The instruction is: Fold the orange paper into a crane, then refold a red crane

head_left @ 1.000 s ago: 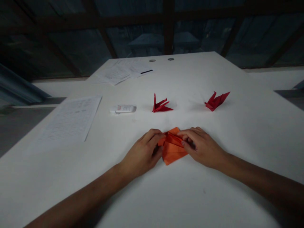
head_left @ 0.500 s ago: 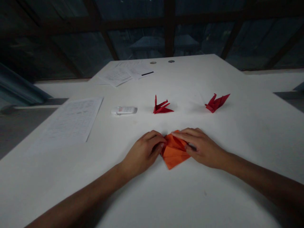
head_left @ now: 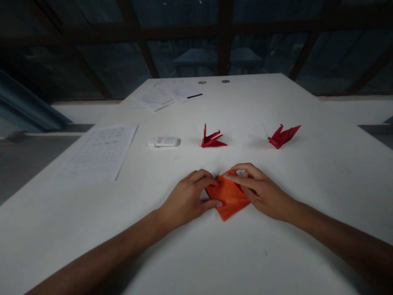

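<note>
Seen from the head of a person at a white desk, a small white printed item, possibly a tube or dispenser, lies on its side toward the left; whatever it may contain is hidden. Its label carries a little red and some dark print too small to read.

The orange paper is a small, bright, folded piece, roughly diamond-shaped, with one corner pointing toward the person. Its upper face looks mostly smooth, with faint creases and a shadowed fold along its right side.

It sits on the desk at the near centre, directly between the person's two bare hands, which are apart from each other and both closed on it. The left hand grips the left edge, its thumb resting on the upper face and its bent fingers on the paper a little farther away. The right hand holds the right side, with one finger stretched across the top and another at the far corner; its thumb is partly hidden by the fold.

Beyond the hands stand two red folded-paper birds: the left bird just right of the white item, the right bird well apart from it. Printed sheets lie at the left, with more papers toward the far edge.
</note>
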{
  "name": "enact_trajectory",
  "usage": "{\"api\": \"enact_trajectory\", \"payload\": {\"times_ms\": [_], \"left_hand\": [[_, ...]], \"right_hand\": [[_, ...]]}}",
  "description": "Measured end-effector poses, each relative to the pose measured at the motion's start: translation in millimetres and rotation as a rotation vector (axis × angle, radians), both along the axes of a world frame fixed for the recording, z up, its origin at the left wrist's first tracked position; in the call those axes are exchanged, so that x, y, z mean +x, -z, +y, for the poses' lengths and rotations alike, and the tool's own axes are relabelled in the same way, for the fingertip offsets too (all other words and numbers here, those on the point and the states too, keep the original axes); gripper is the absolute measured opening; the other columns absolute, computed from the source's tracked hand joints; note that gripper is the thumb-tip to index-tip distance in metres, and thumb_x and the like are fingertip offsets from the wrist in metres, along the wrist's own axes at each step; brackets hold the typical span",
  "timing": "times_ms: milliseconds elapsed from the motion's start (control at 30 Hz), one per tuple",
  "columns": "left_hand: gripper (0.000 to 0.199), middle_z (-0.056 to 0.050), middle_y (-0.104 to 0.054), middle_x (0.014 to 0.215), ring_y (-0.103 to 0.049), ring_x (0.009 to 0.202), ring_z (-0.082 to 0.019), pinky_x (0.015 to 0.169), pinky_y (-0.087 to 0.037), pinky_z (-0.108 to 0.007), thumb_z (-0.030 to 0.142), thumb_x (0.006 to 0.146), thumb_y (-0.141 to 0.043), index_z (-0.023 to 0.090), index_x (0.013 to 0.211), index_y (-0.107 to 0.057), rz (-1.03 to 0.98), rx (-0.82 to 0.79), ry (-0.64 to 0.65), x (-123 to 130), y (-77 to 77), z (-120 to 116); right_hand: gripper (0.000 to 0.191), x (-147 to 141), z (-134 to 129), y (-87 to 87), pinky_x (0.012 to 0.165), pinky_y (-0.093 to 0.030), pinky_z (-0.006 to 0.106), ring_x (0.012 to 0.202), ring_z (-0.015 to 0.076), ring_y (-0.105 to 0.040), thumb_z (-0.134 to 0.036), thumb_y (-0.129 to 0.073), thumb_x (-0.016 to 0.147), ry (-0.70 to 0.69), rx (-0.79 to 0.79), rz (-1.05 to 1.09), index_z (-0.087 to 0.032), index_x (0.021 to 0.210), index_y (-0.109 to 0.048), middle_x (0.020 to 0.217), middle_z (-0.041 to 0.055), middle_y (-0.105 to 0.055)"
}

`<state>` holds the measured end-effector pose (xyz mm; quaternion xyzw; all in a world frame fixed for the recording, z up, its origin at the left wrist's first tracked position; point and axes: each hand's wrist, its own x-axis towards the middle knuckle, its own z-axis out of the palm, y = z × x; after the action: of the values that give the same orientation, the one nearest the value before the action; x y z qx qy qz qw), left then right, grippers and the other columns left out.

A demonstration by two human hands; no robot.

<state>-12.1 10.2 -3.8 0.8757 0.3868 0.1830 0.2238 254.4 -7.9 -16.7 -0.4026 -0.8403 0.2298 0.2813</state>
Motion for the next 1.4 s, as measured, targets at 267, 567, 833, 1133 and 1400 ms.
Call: {"api": "enact_trajectory", "payload": {"times_ms": [267, 567, 833, 1133, 1400], "left_hand": [[0.061, -0.008, -0.062, 0.127, -0.063, 0.114, -0.025, 0.103, -0.053, -0.041, 0.056, 0.082, -0.077, 0.025, 0.13, -0.057, -0.044, -0.02, 0.004, -1, -1.6, 0], [0.059, -0.009, -0.057, 0.134, -0.059, 0.124, -0.025, 0.109, -0.05, -0.041, 0.055, 0.084, -0.075, 0.026, 0.131, -0.056, -0.058, -0.029, 0.05, -1, -0.6, 0], [0.052, -0.012, -0.059, 0.132, -0.057, 0.122, -0.027, 0.108, -0.047, -0.043, 0.059, 0.094, -0.06, 0.022, 0.13, -0.058, -0.067, -0.023, 0.107, -4, -10.2, -3], [0.034, -0.008, -0.066, 0.096, -0.06, 0.088, -0.025, 0.083, -0.05, -0.041, 0.05, 0.091, -0.063, 0.018, 0.101, -0.061, 0.065, 0.043, -0.083, 15, -17.3, -14], [0.011, 0.0, -0.067, 0.078, -0.059, 0.067, -0.016, 0.061, -0.042, -0.027, 0.028, 0.092, -0.055, 0.019, 0.09, -0.06, -0.06, -0.251, -0.294, 17, -28.7, -7]], "right_hand": [[0.065, 1, 0, 2.4, 0.088, -0.058, 0.034, 0.094, 0.0141, -0.062, 0.002, -0.045, 0.091, 0.022, 0.018, 0.036, -0.04, 0.138, -0.063, 0.148, 0.0048, -0.046], [0.023, -1, 1, -0.3, 0.093, -0.056, 0.039, 0.096, 0.0167, -0.063, -0.014, -0.053, 0.099, 0.066, -0.043, 0.06, -0.027, 0.108, -0.07, 0.143, 0.0079, -0.046], [0.018, -1, 3, -3.6, 0.1, -0.05, 0.038, 0.117, 0.0209, -0.061, -0.016, -0.045, 0.102, 0.088, -0.048, 0.174, -0.025, 0.106, -0.059, 0.122, 0.0078, -0.061], [0.007, -9, -3, -9.2, 0.079, -0.051, 0.034, 0.089, 0.0202, -0.066, -0.028, -0.052, 0.101, 0.19, -0.132, 0.109, -0.025, 0.103, -0.058, 0.096, 0.0015, -0.071], [0.023, -22, -9, -5.4, 0.084, -0.05, 0.037, 0.092, 0.0211, -0.065, -0.022, -0.067, 0.089, 0.334, -0.163, 0.14, -0.025, 0.11, -0.059, 0.103, 0.0016, -0.071]]}}
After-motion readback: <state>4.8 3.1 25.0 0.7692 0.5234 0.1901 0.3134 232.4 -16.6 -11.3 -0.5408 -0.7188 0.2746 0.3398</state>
